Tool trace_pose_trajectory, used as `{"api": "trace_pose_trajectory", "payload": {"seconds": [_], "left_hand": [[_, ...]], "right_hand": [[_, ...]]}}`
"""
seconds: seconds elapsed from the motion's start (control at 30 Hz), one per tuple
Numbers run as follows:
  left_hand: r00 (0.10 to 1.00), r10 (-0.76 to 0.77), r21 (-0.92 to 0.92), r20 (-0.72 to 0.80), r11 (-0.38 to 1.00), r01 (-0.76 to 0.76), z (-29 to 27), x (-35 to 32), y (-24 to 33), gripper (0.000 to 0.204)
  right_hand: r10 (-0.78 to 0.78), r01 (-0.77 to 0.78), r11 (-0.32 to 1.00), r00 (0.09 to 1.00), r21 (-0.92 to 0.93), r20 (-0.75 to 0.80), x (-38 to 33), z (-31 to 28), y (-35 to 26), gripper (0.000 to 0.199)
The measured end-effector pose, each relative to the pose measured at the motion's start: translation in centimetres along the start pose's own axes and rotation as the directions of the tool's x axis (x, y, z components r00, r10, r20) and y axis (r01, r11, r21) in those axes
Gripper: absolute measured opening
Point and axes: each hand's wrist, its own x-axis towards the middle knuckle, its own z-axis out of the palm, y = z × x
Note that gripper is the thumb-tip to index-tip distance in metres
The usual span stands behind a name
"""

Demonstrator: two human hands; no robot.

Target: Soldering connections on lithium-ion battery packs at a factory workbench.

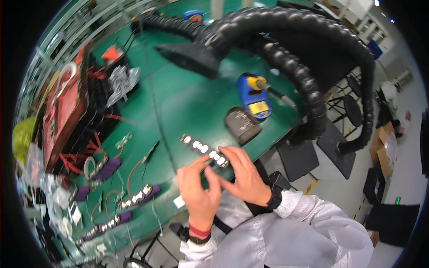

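Left hand (199,192) and right hand (245,179), half curled, at dark strip (204,149), near-right end; firm grip cannot be determined.

Left grip (200,190) beside right grip (246,177), both half-curled.

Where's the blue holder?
In the head view, the blue holder is right of centre on the green table, beyond the dark box and the right hand.

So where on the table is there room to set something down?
Bare table shows between the dark line and blue stand, nearer than the black nozzle. Crowded: the left side, with purple pieces and red wires, and around the shiny strip at the right hand.
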Motion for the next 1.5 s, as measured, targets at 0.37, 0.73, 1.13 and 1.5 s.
{"api": "trace_pose_trajectory", "payload": {"seconds": [0.37,0.73,1.13,1.5], "left_hand": [[0.984,-0.142,-0.136,-0.106,0.983,0.127,-2.9,-1.5,-0.7,0.01],[0.952,-0.252,-0.395,-0.172,0.903,0.167,-3.8,-1.7,-1.5,0.014],[0.939,-0.271,-0.347,-0.212,0.919,0.187,-3.9,-1.3,-2.8,0.009],[0.941,-0.301,-0.183,-0.157,0.945,0.272,-3.1,1.4,-1.8,0.008]], "right_hand": [[0.113,-0.096,0.99,0.98,0.104,-0.164,2.0,1.7,0.0,0.028],[-0.291,0.281,0.927,0.957,-0.249,-0.003,9.2,-3.3,-3.8,0.031],[-0.224,0.48,0.704,0.85,-0.524,0.477,13.8,1.9,-2.5,0.026],[-0.038,0.194,0.896,0.93,-0.4,0.367,11.1,-0.9,-3.0,0.057]]}}
